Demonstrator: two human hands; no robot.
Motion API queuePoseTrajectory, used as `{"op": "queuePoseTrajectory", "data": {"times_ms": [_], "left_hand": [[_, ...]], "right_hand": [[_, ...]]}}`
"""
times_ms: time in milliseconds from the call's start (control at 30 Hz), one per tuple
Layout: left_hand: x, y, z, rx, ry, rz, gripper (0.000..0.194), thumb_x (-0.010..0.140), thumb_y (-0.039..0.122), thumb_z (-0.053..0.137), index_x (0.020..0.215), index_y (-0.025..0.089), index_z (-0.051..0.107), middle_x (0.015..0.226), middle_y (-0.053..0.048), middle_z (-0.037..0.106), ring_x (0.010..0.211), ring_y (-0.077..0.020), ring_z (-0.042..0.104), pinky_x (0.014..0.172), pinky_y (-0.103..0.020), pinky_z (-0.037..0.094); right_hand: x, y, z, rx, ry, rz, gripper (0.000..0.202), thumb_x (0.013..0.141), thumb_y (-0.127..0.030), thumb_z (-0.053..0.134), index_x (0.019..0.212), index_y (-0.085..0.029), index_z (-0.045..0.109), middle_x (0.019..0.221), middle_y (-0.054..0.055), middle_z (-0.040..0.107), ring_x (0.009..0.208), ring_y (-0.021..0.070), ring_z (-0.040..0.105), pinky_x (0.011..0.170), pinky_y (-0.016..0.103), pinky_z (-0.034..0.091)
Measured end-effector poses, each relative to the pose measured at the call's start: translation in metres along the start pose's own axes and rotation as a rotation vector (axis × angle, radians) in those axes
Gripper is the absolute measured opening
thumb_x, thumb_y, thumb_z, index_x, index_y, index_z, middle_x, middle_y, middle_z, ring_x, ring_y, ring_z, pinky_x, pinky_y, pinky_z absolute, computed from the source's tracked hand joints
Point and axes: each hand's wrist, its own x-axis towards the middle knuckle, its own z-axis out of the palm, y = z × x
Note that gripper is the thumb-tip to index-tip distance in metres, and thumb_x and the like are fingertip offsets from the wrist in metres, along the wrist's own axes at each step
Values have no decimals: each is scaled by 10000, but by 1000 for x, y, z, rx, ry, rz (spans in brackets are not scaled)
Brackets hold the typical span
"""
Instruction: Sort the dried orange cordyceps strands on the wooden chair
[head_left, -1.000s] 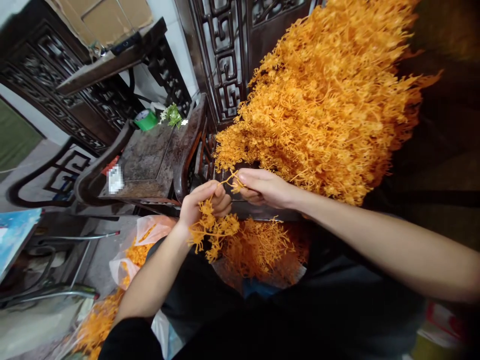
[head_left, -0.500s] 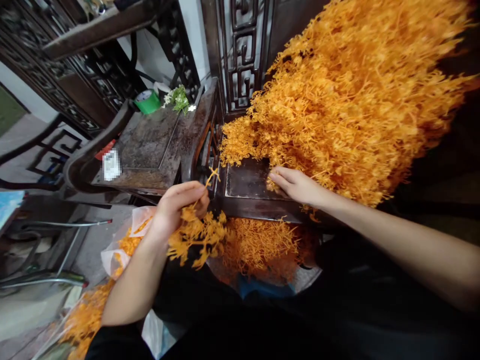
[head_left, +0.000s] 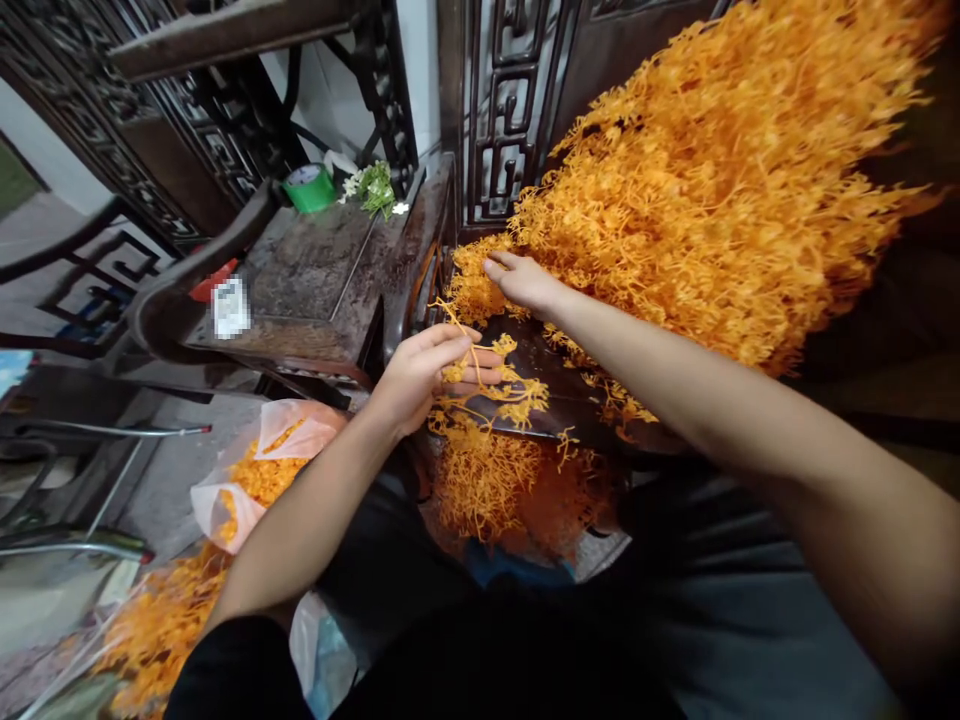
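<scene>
Orange sprig (head_left: pixel 525 400) pinched beside a large orange heap (head_left: pixel 720 190)
The left hand (head_left: pixel 427 372), thumb closed on the stem and fingers loosely extended, holds the sprig near the wooden seat's (head_left: pixel 551 362) front left corner, probably to let its branched tips spread free; the right hand (head_left: pixel 529 284), partly open, is at the heap's left end, its grip unclear; the carved backrest (head_left: pixel 511 120) likely props the heap.

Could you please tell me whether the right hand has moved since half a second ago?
Yes: judged against the chair's carved wooden lattice, the right hand has moved up and leftward in the picture, closer to it.
</scene>
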Motion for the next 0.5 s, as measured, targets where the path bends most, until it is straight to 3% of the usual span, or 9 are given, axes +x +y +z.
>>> {"op": "queuePoseTrajectory", "data": {"times_ms": [67,133,200,300,500], "left_hand": [[4,-2,2,-20,12,6,211,876,302,737,1003,156,650,904,-86,768,732,-176,769,642,-248,569],[8,-5,4,-45,20,24,211,866,293,757,977,151,648,901,-86,754,727,-184,775,628,-247,576],[11,-8,7,-68,23,58,221,840,275,791,946,149,645,873,-74,740,704,-181,770,619,-252,584],[14,-14,15,-49,26,118,246,781,237,845,895,140,650,789,-60,730,644,-158,738,624,-270,598],[19,-23,41,153,82,190,272,707,201,889,746,129,629,676,-82,726,586,-164,717,545,-234,513]], "right_hand": [[-20,-10,-14,-79,32,-146,466,1022,-461,542,1332,-136,667,1413,183,612,1321,282,549,1197,489,336],[-53,-20,-31,12,-7,-296,476,1045,-499,477,1286,-149,692,1301,159,676,1226,255,610,1129,451,421],[-88,-30,-47,152,-240,-318,497,1008,-578,518,1249,-182,695,1104,112,737,990,222,682,948,410,531],[-127,-37,-65,214,-516,-276,437,882,-547,717,1129,-187,722,913,58,746,800,183,674,753,339,539],[-153,-30,-82,69,-417,-274,261,895,-441,709,874,-182,732,823,42,731,715,161,637,657,304,469]]}}
